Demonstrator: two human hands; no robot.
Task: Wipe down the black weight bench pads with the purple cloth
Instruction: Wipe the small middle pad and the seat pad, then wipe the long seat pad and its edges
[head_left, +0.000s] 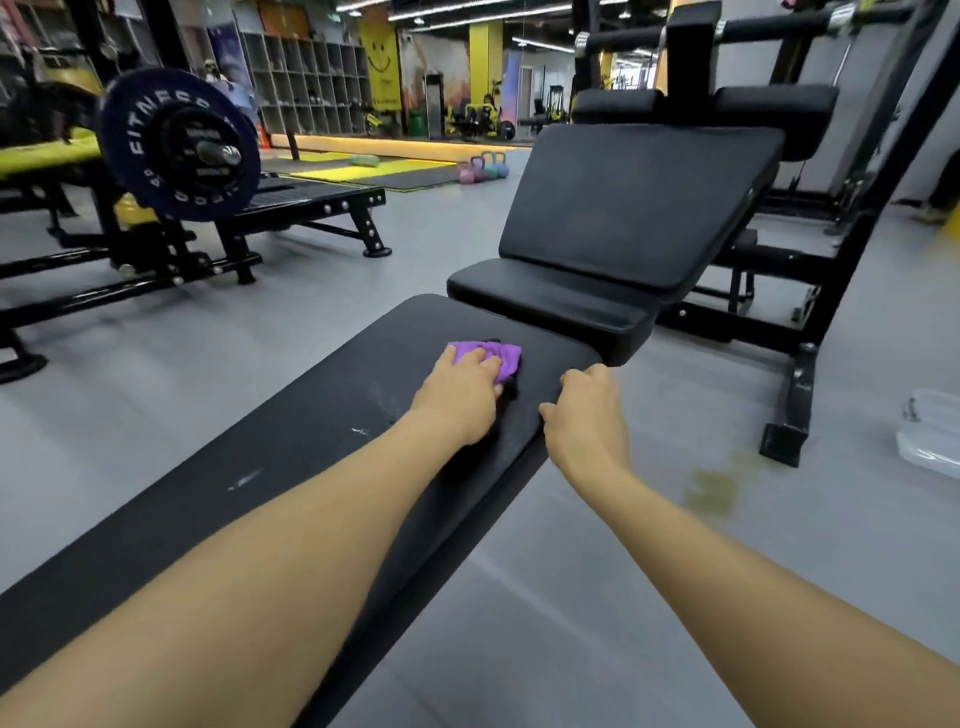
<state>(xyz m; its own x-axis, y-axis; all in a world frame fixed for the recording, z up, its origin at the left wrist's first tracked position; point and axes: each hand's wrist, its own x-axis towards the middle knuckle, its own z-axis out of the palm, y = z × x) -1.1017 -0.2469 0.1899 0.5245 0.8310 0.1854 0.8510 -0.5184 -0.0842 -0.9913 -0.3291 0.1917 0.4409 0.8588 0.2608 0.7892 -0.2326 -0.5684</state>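
I am leaning over a long black bench pad (311, 457) that runs from near left toward the far right. My left hand (460, 397) presses the purple cloth (493, 358) flat on the pad's far end, fingers curled over the bunched fabric in a loose grip. My right hand (587, 415) rests on the pad's right edge, fingers curled over the rim to steady me. White smears (374, 415) show on the pad just nearer than the cloth, so I judge the wiping is in hand and unfinished. Next I should draw the cloth back over those marks, then move on to the seat pad (550, 301) and tilted back pad (639, 208) beyond.
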